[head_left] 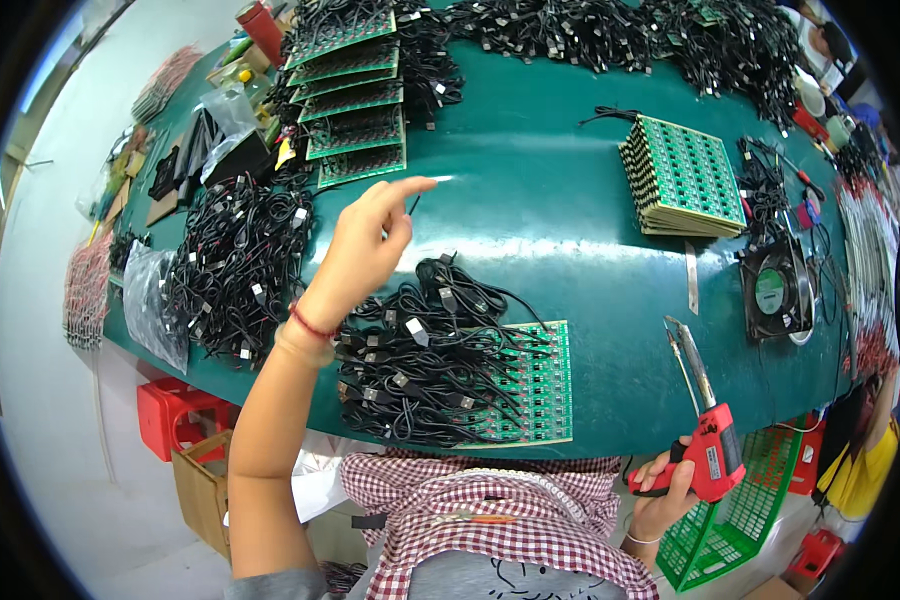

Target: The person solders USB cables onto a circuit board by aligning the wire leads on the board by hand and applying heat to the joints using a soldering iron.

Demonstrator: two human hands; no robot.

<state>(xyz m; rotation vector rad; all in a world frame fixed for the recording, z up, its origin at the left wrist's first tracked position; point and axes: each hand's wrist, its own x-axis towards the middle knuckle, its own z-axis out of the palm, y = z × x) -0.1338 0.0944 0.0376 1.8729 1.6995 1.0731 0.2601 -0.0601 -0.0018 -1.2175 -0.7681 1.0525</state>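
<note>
My left hand [363, 240] is raised above the table, index finger stretched out and thumb apart from it. A short thin dark piece shows beside the thumb tip; I cannot tell whether it touches the hand. Under that wrist lies a pile of black USB cables [410, 370], over the left part of a green circuit board panel [545, 390]. Several cable ends reach the board's rows of parts. At the table's front edge, my right hand [662, 495] is wrapped round the handle of a red and black soldering gun [715, 455], its metal tip pointing up and away.
Panels with cables are stacked at the back left [355, 120]; bare panels form a stack at the right [685, 175]. A cable heap [240, 270] lies left, near a plastic bag [155, 305]. A black fan [775, 290] and a metal strip [691, 280] lie right. Below stands a green basket [695, 550].
</note>
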